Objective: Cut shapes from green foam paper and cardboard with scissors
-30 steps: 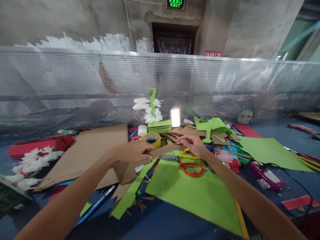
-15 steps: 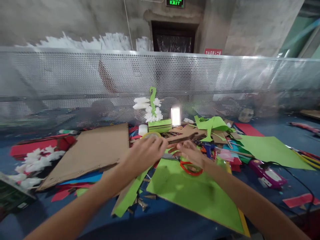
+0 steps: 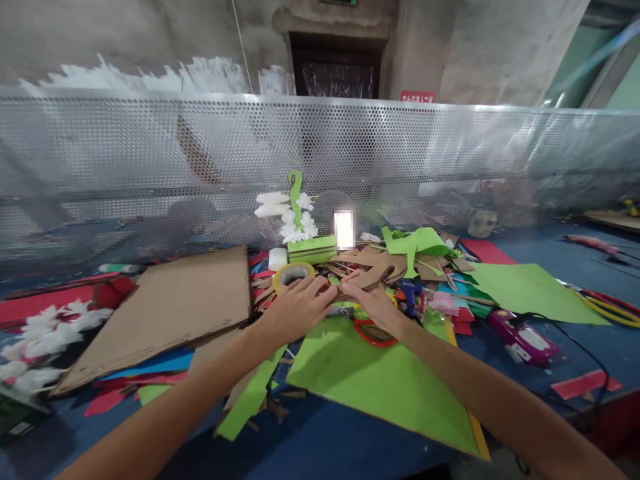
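My left hand and my right hand meet over the craft scraps in the middle of the blue table. Both hands pinch one brown cardboard strip, which lies low over the heap of brown cardboard cut-outs. The left hand's fingers are curled next to a yellow tape roll. Under the right wrist lie red-handled scissors on a large green paper sheet.
A big brown cardboard sheet lies at the left, with white paper flowers beyond it. A green and white paper model stands behind the tape. More green paper and a purple glue gun lie at the right. A perforated metal screen backs the table.
Both hands moved forward, away from me, carrying the brown cardboard strip over the scrap heap. The larger cardboard piece under the left hand stayed behind on the table.
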{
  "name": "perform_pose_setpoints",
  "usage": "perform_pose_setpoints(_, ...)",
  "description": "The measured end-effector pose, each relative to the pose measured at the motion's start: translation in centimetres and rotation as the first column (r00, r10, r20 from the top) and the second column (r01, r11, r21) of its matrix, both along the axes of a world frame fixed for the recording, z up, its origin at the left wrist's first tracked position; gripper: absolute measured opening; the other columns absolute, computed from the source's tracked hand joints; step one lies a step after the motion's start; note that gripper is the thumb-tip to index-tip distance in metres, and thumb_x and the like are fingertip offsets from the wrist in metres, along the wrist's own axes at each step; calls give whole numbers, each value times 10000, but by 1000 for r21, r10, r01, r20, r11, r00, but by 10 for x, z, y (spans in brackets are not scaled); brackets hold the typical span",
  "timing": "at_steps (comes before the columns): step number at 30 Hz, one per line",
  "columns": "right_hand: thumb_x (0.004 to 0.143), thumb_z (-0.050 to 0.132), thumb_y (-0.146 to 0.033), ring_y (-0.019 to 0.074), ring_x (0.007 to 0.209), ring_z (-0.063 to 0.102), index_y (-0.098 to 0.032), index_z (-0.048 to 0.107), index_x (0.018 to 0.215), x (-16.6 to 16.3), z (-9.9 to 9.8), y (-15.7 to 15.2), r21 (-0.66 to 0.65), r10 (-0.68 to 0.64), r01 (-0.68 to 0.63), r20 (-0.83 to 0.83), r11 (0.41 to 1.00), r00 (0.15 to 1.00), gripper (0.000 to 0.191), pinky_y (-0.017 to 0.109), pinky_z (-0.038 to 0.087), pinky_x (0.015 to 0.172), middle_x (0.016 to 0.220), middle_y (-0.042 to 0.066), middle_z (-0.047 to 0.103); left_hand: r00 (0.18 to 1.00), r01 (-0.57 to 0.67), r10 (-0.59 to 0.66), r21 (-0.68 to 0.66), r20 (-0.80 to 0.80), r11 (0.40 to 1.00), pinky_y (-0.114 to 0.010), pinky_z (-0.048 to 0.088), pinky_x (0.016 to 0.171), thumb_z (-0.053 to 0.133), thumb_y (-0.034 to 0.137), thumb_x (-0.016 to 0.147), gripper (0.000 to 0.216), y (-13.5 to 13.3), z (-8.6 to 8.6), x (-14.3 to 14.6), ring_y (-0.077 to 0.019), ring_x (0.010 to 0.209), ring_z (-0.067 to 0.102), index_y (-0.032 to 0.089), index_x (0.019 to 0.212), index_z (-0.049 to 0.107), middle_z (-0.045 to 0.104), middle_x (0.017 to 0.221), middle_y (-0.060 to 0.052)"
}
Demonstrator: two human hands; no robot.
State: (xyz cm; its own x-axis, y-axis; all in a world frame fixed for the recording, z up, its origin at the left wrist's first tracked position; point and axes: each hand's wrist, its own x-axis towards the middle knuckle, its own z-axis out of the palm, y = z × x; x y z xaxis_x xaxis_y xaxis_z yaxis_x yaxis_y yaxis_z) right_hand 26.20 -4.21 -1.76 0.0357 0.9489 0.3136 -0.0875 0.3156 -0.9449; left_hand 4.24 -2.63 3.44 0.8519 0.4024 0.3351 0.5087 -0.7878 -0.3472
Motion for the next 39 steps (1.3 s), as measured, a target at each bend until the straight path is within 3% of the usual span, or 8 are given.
perform_pose_setpoints(3, 862, 772, -496, 247, 998, 681, -248, 698, 921, 15, 6, 2, 111, -58, 38, 177, 993, 983, 264, 425, 572, 939, 970, 40, 726, 1000, 8, -5, -109, 26, 994, -458, 510, 1038, 510, 309, 1077, 396, 16, 3, -8, -314, 1266, 617, 199, 1457, 486, 642, 1389, -154)
perform_pose_setpoints(7, 907, 742, -527, 267, 1035, 676, -254, 722, 965, 25, 12, 1, 199, -42, -19, 296, 980, 954, 280, 455, 557, 953, 1022, 60, 733, 996, -83, 85, -140, 10, 987, -434, 532, 980, 528, 339, 1071, 483, 21, 1, -12, -321, 1237, 655, 172, 1515, 442, 653, 1412, -176)
perform_pose_setpoints(13, 914, 755, -502, 256, 1052, 686, -248, 724, 1003, 23, 6, 3, 222, -28, -32, 261, 975, 965, 272, 445, 555, 987, 1063, 54, 735, 994, -105, 105, -26, -16, 994, -399, 576, 819, 514, 255, 1055, 607, 13, -8, -5, -299, 1068, 724, 179, 1630, 335, 576, 1545, -198)
perform_pose_setpoints(19, 896, 777, -504, 252, 1094, 678, -260, 737, 1042, 22, 2, 5, 176, -28, -14, 236, 984, 971, 287, 409, 531, 1021, 1128, 46, 733, 991, -132, 132, -26, 16, 991, -359, 588, 672, 489, 116, 984, 643, 12, -11, -5, -262, 927, 761, 224, 1612, 398, 543, 1597, -162)
perform_pose_setpoints(26, 908, 769, -484, 237, 1086, 666, -273, 747, 1060, 20, -1, 6, 169, -25, -18, 252, 985, 967, 261, 400, 519, 1011, 1140, 36, 716, 989, -146, 146, -12, -9, 989, -385, 610, 658, 477, 17, 904, 707, 10, -6, -5, -284, 909, 770, 186, 1590, 446, 533, 1601, -172)
perform_pose_setpoints(33, 913, 772, -473, 245, 1101, 664, -272, 757, 1051, 22, -7, 9, 172, -29, -11, 227, 985, 973, 244, 393, 530, 972, 1120, 41, 720, 989, -144, 143, -23, -41, 989, -383, 593, 598, 461, -7, 881, 802, 12, -8, -7, -275, 837, 760, 210, 1648, 377, 449, 1658, -172)
perform_pose_setpoints(36, 912, 769, -478, 248, 1076, 671, -267, 748, 1047, 22, -7, 10, 179, -26, -18, 237, 984, 971, 251, 397, 540, 939, 1109, 42, 722, 991, -136, 136, -96, -7, 986, -426, 620, 703, 463, 65, 956, 746, 14, -7, -6, -301, 941, 766, 252, 1669, 349, 408, 1686, -161)
perform_pose_setpoints(39, 920, 760, -467, 257, 1056, 676, -274, 749, 1035, 24, -6, 10, 199, -59, 9, 248, 980, 967, 225, 407, 541, 915, 1084, 41, 729, 995, -64, 77, -185, 64, 981, -484, 543, 1058, 579, 288, 1021, 677, 22, 0, -11, -335, 1327, 638, 301, 1661, 356, 456, 1670, -112)
